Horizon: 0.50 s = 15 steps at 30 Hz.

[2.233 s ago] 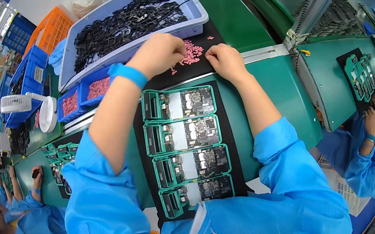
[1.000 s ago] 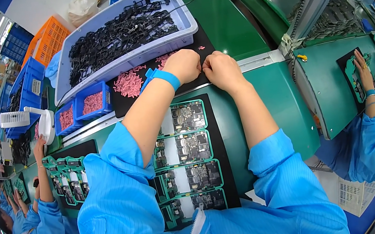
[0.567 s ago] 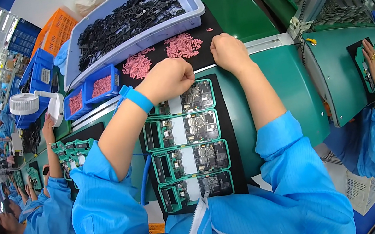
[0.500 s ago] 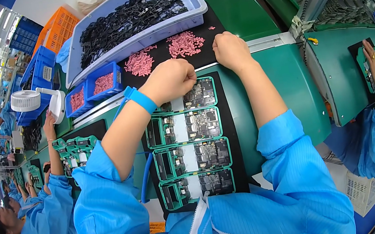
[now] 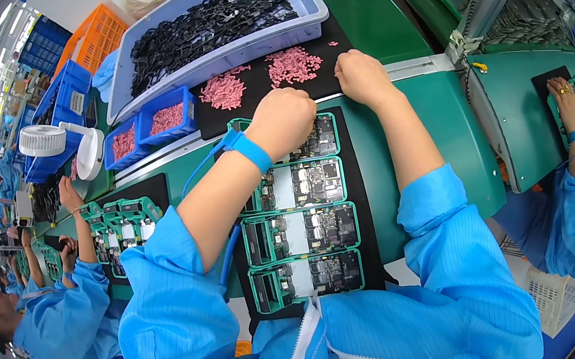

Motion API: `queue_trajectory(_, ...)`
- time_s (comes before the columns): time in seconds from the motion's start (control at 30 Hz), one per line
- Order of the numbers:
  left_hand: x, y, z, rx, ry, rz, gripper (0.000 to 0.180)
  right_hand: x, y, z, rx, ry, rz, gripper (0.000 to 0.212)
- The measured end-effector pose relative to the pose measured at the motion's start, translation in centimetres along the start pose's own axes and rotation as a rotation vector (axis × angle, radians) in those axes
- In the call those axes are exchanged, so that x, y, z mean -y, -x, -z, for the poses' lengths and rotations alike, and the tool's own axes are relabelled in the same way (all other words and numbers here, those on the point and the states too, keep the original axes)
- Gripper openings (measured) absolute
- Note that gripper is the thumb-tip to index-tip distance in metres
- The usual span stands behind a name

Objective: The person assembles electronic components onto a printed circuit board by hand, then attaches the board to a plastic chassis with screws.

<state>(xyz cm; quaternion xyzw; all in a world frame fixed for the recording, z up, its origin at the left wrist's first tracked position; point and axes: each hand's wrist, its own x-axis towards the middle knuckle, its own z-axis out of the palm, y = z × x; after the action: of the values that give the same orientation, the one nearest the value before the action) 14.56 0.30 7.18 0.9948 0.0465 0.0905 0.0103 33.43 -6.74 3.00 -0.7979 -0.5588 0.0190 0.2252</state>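
Note:
My left hand (image 5: pixel 284 122), a blue strap round its wrist, is closed over the farthest of several green frames holding circuit boards (image 5: pixel 319 181). Its fingertips point down at the board and are hidden, so what they pinch cannot be seen. My right hand (image 5: pixel 363 79) is closed too, resting at the edge of the black mat (image 5: pixel 254 107), right of the pink pieces; anything inside its fingers is hidden. Two loose heaps of small pink pieces (image 5: pixel 223 91) lie on that mat. The frames stand in a column on a second black mat (image 5: pixel 363 201).
Behind the heaps stands a pale blue tub (image 5: pixel 239 54) full of black plastic parts. Two small blue bins (image 5: pixel 190 122) of pink pieces sit to its left, beside a white fan (image 5: pixel 44 140). Co-workers in blue sleeves (image 5: pixel 63 317) work at both sides.
My left hand has shifted to the right over the farthest frame, its fingers still closed. My right hand stays closed near the mat's edge. The whole view has tilted slightly.

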Motion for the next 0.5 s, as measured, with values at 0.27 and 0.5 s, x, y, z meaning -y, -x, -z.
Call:
queue_trajectory(0.27, -0.2, 0.6, -0.7, -0.07, -0.102, -0.029, 0.01, 0.6, 1.5, 2.1, -0.044, -0.086, 0.022, 0.007)
queue_trajectory(0.5, -0.7, 2.2, -0.3, -0.061, -0.203, -0.093, 0.007, 3.8, 7.0, 3.5, -0.019, -0.305, 0.218, 0.007)
